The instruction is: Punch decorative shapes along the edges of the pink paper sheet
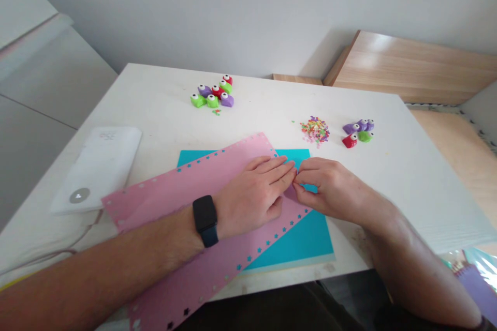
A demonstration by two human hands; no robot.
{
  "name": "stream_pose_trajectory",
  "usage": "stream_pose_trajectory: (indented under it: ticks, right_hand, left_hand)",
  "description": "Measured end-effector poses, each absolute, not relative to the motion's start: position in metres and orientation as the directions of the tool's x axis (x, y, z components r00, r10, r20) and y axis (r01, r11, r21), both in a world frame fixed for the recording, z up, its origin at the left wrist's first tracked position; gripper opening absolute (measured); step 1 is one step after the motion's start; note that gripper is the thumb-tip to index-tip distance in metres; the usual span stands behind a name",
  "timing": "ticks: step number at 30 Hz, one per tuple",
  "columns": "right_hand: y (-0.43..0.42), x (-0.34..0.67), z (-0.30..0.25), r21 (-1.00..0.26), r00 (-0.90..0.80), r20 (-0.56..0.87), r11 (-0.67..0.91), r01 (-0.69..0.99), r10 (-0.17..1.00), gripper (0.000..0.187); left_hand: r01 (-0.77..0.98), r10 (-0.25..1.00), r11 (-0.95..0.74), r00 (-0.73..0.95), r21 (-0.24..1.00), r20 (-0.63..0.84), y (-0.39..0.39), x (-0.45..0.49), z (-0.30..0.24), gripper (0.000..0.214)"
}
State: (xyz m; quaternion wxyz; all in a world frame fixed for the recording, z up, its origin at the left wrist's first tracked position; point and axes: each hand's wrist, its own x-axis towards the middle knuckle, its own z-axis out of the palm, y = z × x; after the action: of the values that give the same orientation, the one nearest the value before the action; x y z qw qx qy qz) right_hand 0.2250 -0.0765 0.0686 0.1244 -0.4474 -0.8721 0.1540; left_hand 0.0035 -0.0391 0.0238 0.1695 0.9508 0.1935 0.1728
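Observation:
A pink paper sheet [186, 196] with star-shaped holes punched along its edges lies slanted across a blue sheet [303, 243] on the white table [163, 114]. My left hand [256, 194] rests flat on the pink sheet, fingers stretched out, with a black watch on the wrist. My right hand [330, 186] is beside it, fingers curled and pinching at the pink sheet's right edge where the fingertips of both hands meet.
A pile of coloured paper confetti [315, 130] lies behind the hands. Two clusters of small craft punches stand at the back centre [213, 93] and back right [359, 132]. A white device [99, 165] with a cable lies at the left. Wooden furniture [411, 67] is behind the table.

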Motion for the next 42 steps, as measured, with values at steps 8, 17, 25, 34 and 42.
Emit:
stream_pose_trajectory:
  ticks: [8, 17, 25, 34, 42]
  right_hand:
    - [-0.078, 0.23, 0.071, -0.384, -0.542, 0.099, 0.535, 0.752, 0.834, 0.019]
    - [-0.076, 0.234, 0.068, -0.427, -0.491, 0.175, 0.515, 0.743, 0.854, 0.017]
    - [-0.074, 0.236, 0.064, -0.368, -0.498, 0.038, 0.475, 0.799, 0.867, 0.023]
    - [-0.075, 0.238, 0.069, -0.348, -0.443, 0.017, 0.421, 0.838, 0.896, 0.021]
    - [-0.077, 0.236, 0.073, -0.368, -0.448, -0.02, 0.41, 0.835, 0.894, 0.02]
  left_hand:
    - [0.331, 0.497, -0.827, 0.809, 0.455, 0.315, -0.034, -0.004, 0.019, 0.056]
    - [0.376, 0.527, -0.819, 0.792, 0.433, 0.308, -0.032, -0.005, 0.014, 0.058]
    - [0.384, 0.527, -0.821, 0.794, 0.422, 0.304, -0.032, -0.006, 0.013, 0.059]
    - [0.387, 0.532, -0.819, 0.788, 0.423, 0.308, -0.031, -0.006, 0.01, 0.061]
    - [0.384, 0.531, -0.82, 0.786, 0.426, 0.315, -0.032, -0.006, 0.012, 0.059]
